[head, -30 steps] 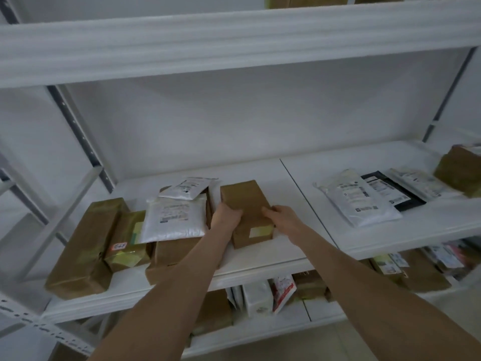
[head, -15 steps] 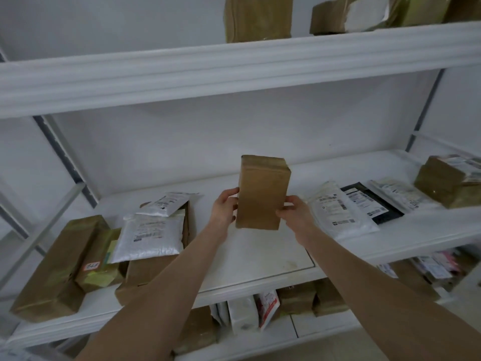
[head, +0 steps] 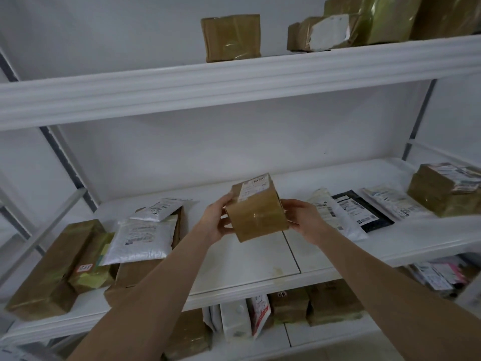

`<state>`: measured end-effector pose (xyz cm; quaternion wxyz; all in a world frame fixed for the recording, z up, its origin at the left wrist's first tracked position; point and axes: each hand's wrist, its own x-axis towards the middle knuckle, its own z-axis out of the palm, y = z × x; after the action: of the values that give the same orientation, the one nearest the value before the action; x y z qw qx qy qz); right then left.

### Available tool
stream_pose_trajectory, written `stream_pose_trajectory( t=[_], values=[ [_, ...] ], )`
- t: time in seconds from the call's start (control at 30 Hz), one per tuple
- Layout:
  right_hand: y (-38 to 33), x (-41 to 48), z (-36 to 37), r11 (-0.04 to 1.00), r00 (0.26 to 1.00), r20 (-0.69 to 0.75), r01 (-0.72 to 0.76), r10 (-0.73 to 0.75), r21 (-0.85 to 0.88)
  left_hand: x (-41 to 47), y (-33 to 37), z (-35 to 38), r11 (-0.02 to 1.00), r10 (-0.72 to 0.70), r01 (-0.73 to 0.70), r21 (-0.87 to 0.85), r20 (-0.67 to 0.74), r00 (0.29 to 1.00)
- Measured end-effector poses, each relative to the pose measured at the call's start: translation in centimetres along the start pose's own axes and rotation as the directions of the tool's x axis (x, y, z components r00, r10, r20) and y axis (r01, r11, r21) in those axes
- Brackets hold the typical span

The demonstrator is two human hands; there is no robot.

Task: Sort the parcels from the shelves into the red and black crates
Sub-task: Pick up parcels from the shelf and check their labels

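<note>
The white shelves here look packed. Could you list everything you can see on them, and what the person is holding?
Taped brown cardboard box: one, brown, held above the middle shelf.
Brown wrapped parcels: several, middle shelf's left end.
White padded mailers: two, atop those parcels.
Flat mailers: white and one black, middle shelf's right side.
Brown labelled box: one, far right.
Top-shelf parcels: several, brown.
Bottom-shelf parcels: several, mixed.
Hands: left and right, gripping the box's sides.

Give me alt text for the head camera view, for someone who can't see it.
Two bare hands, left hand and right hand, hold a brown taped box above a white middle shelf. Brown parcels and white mailers lie on either side.
</note>
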<state>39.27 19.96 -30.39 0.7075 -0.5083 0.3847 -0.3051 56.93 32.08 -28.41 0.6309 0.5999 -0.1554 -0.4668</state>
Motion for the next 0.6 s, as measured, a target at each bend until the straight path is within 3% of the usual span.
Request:
stream_pose_trajectory(
  t=[0.17,0.4,0.47,0.6],
  values=[
    [0.2,0.1,-0.7,0.983,0.992,0.043,-0.107,0.115,-0.147,0.2,-0.3,-0.1,0.995,0.089,-0.09,0.041,0.013,0.996],
    [1.0,0.2,-0.3,0.976,0.965,0.223,-0.094,0.137,-0.195,0.0,-0.5,0.0,0.994,0.1,-0.099,0.042,-0.022,0.995],
    [1.1,0.5,0.0,0.976,0.969,0.21,-0.086,0.129,-0.2,0.2,-0.7,-0.1,0.987,0.115,-0.109,0.115,-0.05,0.992],
    [0.3,-0.3,0.8,0.933,0.972,0.227,0.021,0.066,-0.36,0.8,-0.2,-0.9,0.9,0.28,-0.225,0.373,-0.101,0.955]
  ],
)
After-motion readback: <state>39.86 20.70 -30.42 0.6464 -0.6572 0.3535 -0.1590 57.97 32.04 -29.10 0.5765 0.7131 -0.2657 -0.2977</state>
